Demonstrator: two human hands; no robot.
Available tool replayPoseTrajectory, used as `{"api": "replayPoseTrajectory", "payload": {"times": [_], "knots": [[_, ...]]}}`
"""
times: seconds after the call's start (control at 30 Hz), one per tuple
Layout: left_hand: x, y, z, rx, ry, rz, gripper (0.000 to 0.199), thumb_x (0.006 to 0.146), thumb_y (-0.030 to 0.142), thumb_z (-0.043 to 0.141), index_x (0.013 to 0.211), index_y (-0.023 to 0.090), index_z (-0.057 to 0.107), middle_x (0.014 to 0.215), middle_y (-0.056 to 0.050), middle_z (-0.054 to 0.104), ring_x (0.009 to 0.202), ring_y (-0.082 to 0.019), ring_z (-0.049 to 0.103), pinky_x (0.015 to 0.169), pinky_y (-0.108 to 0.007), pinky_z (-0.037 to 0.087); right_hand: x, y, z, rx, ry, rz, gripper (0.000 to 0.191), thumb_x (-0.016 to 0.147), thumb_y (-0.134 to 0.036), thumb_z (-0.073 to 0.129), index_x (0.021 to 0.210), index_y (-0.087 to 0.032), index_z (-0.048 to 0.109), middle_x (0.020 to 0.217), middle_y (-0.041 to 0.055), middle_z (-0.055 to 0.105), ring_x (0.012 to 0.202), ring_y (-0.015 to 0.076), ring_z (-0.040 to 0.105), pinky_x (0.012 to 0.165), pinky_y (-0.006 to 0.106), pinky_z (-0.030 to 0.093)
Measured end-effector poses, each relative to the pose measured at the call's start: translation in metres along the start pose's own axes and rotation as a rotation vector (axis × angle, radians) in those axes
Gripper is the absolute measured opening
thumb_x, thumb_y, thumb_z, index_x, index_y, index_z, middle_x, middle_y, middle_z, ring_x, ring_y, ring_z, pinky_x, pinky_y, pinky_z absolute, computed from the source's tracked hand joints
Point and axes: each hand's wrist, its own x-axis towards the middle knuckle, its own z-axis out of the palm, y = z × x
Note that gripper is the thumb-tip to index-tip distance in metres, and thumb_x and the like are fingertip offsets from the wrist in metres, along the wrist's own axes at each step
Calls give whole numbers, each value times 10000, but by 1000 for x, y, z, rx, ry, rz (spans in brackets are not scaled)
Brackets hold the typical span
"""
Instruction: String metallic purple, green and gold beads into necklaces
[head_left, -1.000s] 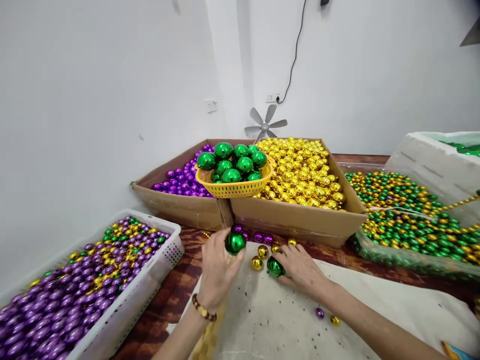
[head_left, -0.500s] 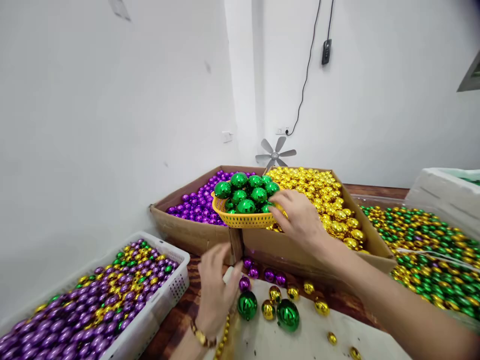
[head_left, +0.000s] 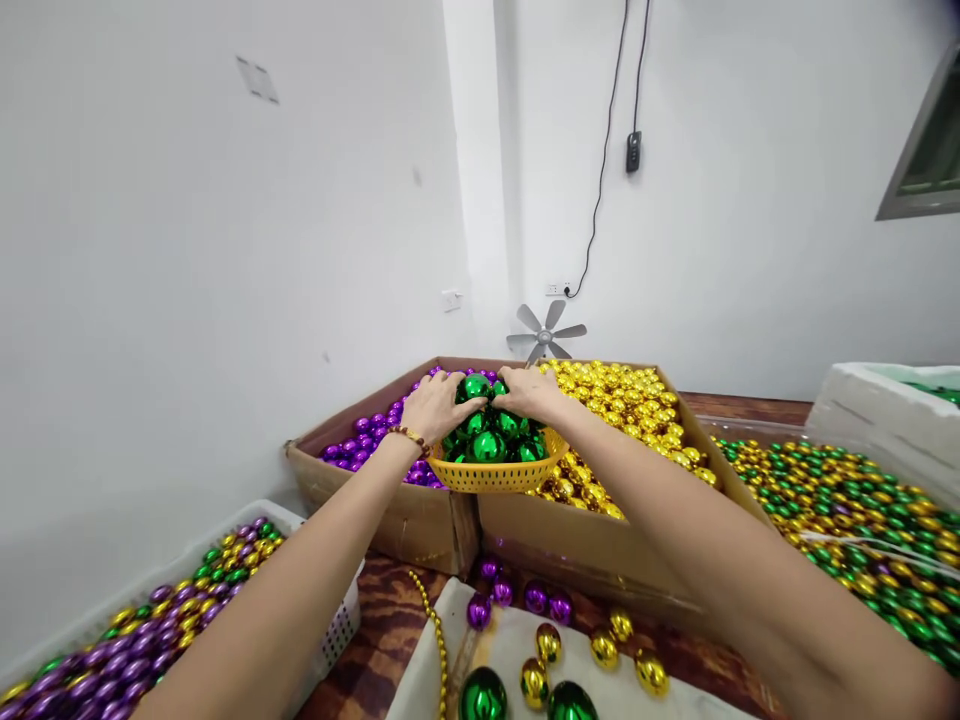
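A yellow plastic basket [head_left: 491, 478] heaped with large shiny green balls [head_left: 487, 446] rests where two cardboard boxes meet. Over its left side, my left hand [head_left: 435, 408] has its fingers curled down on a green ball, the thumb pointing inward. From the right, my right hand [head_left: 531, 392] reaches over the same heap, its fingers bent around a green ball; its fingertips are partly hidden. Below, a white sheet [head_left: 637, 695] carries two large green balls [head_left: 483, 694], several gold balls [head_left: 604, 648] and a string of gold beads [head_left: 441, 650].
Purple balls [head_left: 352, 452] fill the left cardboard box [head_left: 405, 520], gold balls [head_left: 622, 400] the right one. A white crate [head_left: 341, 630] of mixed beads stands at left. Mixed beads [head_left: 847, 520] and a foam box [head_left: 862, 420] lie at right. Behind is a fan [head_left: 544, 337].
My left hand has risen from above the sheet to the basket's green balls. My right hand has shifted left and inward over the heap. The view has tilted up slightly.
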Motion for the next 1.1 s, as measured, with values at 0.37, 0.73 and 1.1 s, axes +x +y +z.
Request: {"api": "replayPoseTrajectory", "payload": {"times": [0.37,0.73,1.1], "knots": [[-54,21,-33,-361,488,-130,449,866,496,547,1185,181,534,1052,-66,608,855,-171,579,752,-318,479,-90,16,-34,404,516,-47,494,873,-374,521,1311,-157,441,1263,126,574,1121,280,537,948,486,410],[-231,80,73,-338,-259,-59,442,856,504,551,1190,215,524,1059,-74,567,978,-240,601,851,-366,499,-342,33,69,272,-155,73,444,855,-219,565,1288,-176,479,1251,127,581,1102,305,518,899,479,450],[-242,96,102,34,-386,27,489,892,496,479,1248,163,516,1087,-122,535,954,-278,583,814,-379,459,-362,12,108,130,-163,182,529,821,-170,581,1336,-160,459,1331,146,529,1178,303,493,924,453,426]]}}
